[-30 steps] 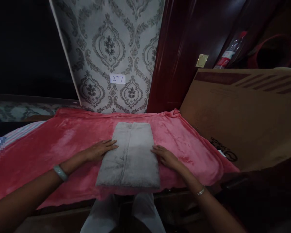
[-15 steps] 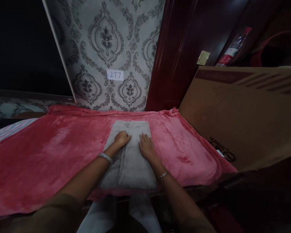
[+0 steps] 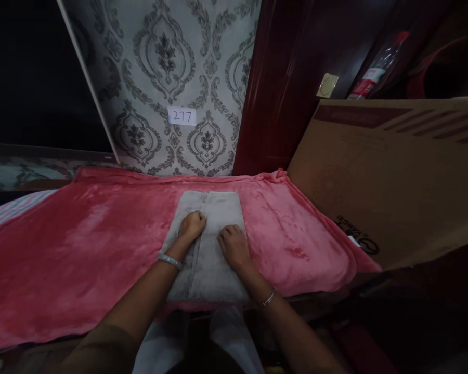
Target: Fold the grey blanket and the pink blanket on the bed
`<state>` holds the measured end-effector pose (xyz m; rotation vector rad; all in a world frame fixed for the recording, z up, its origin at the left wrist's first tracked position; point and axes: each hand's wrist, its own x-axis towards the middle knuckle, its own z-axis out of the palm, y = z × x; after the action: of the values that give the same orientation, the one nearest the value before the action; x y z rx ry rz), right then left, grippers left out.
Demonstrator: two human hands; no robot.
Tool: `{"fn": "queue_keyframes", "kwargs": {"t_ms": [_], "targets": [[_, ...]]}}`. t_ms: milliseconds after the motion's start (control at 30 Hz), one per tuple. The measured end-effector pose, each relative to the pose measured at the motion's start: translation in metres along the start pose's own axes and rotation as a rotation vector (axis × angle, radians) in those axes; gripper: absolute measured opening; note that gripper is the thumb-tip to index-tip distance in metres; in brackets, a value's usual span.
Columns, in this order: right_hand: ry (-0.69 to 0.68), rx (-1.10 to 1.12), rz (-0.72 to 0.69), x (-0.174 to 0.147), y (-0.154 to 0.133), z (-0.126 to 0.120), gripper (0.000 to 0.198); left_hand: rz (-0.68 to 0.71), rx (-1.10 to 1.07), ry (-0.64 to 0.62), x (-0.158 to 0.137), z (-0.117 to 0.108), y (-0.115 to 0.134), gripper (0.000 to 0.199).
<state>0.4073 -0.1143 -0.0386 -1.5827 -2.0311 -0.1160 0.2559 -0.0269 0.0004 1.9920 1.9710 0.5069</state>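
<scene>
Grey plush, folded into a flat cloth [image 3: 218, 280], lies on a pink blanket [image 3: 109, 249] before the patterned wall [image 3: 208, 111]. Left of its middle seam, the left hand [image 3: 193, 225] rests curled into a fist; whether it pinches fabric, I cannot tell. Right of the seam, the right hand [image 3: 233, 244] rests half open, fingers loosely bent.

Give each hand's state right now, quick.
Left hand: closed into a fist on the folded gray cloth; any grip unclear.
Right hand: fingers bent on that cloth; open or gripping, cannot tell.
</scene>
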Motion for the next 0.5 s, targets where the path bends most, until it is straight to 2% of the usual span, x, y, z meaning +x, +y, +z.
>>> {"fn": "queue_keyframes", "kwargs": {"t_ms": [200,400,500], "targets": [[-0.005,-0.020,0.061,0.002,-0.002,-0.001,0.007,0.044,-0.015,0.078,-0.011,0.004,0.000,0.029],[-0.028,-0.168,0.022,0.002,-0.006,0.002,0.014,0.048,-0.024,0.094,-0.012,0.005,0.000,0.027],[0.000,-0.093,0.060,0.004,-0.004,0.002,0.012,0.055,-0.033,0.105,-0.012,0.005,-0.001,0.027]]}}
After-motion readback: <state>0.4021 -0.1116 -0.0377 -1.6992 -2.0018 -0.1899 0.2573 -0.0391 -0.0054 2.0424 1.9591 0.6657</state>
